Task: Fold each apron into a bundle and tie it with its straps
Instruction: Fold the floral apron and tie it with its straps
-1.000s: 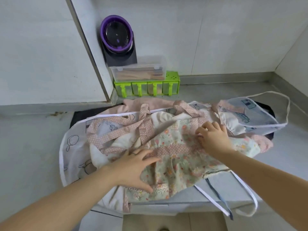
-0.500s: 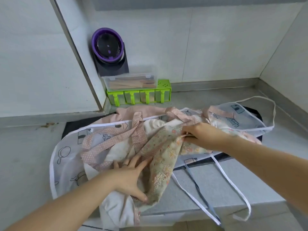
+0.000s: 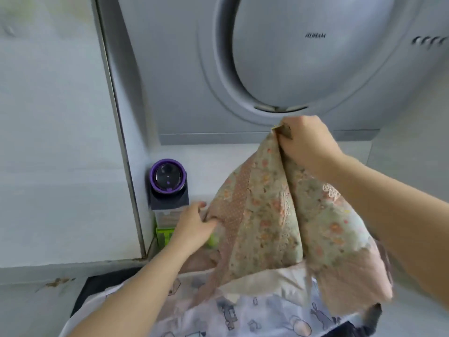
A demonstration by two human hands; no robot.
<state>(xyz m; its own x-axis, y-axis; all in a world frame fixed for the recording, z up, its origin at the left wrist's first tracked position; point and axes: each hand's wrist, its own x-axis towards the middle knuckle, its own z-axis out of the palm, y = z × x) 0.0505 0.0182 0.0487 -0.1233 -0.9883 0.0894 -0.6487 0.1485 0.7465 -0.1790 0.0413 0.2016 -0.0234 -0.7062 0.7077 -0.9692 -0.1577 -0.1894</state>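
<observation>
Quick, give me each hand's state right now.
Left hand: closed, gripping the floral apron at its left edge.
Right hand: closed, holding the apron's top up.

Grey counter (image 3: 29,300) with a heap of aprons: white printed apron (image 3: 243,317) nearest, pink apron (image 3: 201,261) behind it. Far left against the wall: green rack (image 3: 163,235) beneath a purple-lidded container (image 3: 168,177).

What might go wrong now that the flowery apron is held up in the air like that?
Two risks, I think. The floral apron hangs from the right hand with its lower part draped on the white printed apron; lifting further may drag that one along. The left hand grips the apron's edge right beside the purple-lidded container, so a swing of the cloth could knock it over.
</observation>
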